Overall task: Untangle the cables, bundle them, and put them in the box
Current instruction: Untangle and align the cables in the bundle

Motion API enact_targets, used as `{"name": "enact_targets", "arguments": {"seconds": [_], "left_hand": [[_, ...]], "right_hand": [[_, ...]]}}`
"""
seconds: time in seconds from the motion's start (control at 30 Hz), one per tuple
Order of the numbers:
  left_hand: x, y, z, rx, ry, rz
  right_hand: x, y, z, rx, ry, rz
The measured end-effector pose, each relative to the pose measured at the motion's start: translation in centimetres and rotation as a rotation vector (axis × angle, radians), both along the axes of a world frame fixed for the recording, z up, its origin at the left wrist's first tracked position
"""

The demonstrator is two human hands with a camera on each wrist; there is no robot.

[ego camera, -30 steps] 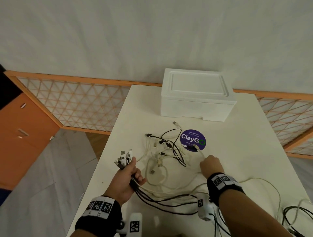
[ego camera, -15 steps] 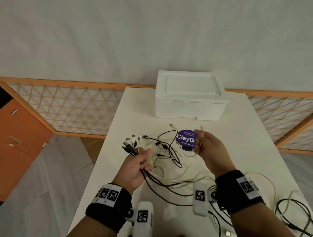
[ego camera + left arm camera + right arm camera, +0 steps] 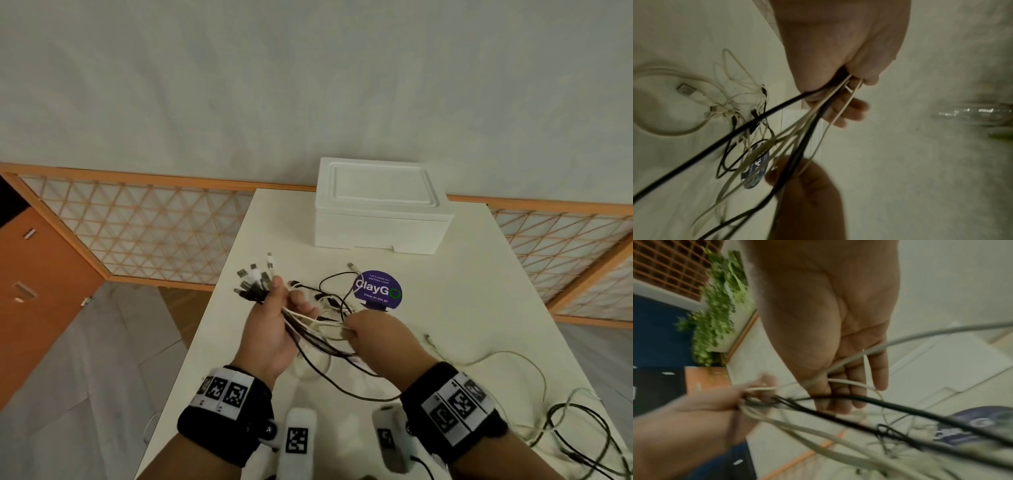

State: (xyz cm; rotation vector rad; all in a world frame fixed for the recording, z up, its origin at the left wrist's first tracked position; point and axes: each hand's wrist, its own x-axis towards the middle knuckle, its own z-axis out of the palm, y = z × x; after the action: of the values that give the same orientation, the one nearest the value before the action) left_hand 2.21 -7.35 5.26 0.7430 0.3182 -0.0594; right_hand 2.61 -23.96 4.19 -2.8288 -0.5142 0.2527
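Several cables [image 3: 308, 329], black and white and too tangled to count exactly, are gathered in the left hand [image 3: 270, 329], whose fingers curl tight around them. Their plug ends [image 3: 255, 279], at least six, fan out past the thumb side of that fist, away from the person. From the other side of the fist the strands run toward the right hand [image 3: 373, 335], just beside it and slightly nearer the person. In the right wrist view the right hand's fingers [image 3: 877, 369] lie nearly straight, with one white cable [image 3: 900, 339] crossing the palm and caught between them; in the head view the fingertips seem to pinch a white strand, so the hold looks light. Both hands are raised above the table [image 3: 479, 301], wrists bent, the left palm turned toward the right.

Below and beyond the grips, more of the tangle [image 3: 329, 291] lies on the table, and further loops [image 3: 565, 421] trail off to the right of the right wrist.

One white box [image 3: 382, 205] stands well beyond both hands at the table's far edge, its lid on. One round purple sticker [image 3: 376, 289] lies between the box and the right hand. Two black wristbands [image 3: 226, 414] with printed markers wrap the wrists.
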Motion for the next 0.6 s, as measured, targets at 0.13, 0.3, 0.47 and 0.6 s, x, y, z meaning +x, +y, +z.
{"name": "enact_targets", "arguments": {"seconds": [0.13,0.3,0.47,0.6], "left_hand": [[0.1,2.8,0.8,-0.068,-0.087,-0.011],[0.1,3.1,0.9,0.035,-0.128,-0.018],[0.3,2.3,0.7,-0.096,-0.122,-0.104],[0.6,2.4,0.7,-0.043,-0.08,-0.078]], "right_hand": [[2.4,-3.5,-2.1,-0.02,-0.058,-0.127],[4.7,-5.1,1.0,0.245,-0.083,-0.419],[5.0,-5.8,5.5,0.318,-0.102,-0.473],[3.8,-7.9,5.2,-0.069,0.016,-0.424]]}}
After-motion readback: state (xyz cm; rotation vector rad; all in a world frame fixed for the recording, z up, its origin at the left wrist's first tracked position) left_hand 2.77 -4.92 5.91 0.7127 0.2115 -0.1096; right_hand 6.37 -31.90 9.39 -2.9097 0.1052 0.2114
